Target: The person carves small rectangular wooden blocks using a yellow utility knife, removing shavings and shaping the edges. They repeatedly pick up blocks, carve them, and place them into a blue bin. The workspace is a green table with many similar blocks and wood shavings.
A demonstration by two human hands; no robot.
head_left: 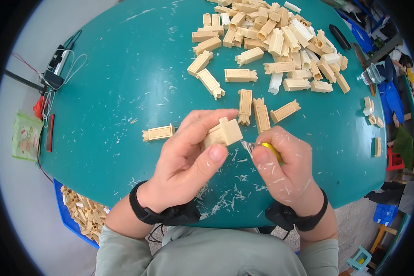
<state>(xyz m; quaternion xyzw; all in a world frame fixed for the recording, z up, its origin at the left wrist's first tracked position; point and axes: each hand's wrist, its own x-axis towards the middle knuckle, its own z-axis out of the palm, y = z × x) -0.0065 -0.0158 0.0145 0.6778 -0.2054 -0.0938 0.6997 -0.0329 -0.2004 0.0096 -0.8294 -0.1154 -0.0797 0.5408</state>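
Observation:
My left hand (188, 154) is closed round a cream plastic piece (232, 130), a hollow-looking block whose squared end faces right. Between thumb and fingers of my right hand (285, 165) is a yellow-handled knife (272, 151), its blade pointing left towards the block's end. A small gap seems to lie between blade and block. Thin shavings cling to the right hand and lie scattered beneath both hands. Just beyond my fingers rest several like pieces, among them an upright-lying cream block (244, 106) and a slanted cream block (261, 115).
A large heap of cream and white blocks (280, 41) covers the far right of the green table (110, 92). At lower left stands a blue crate (66, 216) full of pieces. A power strip (61, 62) with cables and a green bag (25, 137) are at the left edge.

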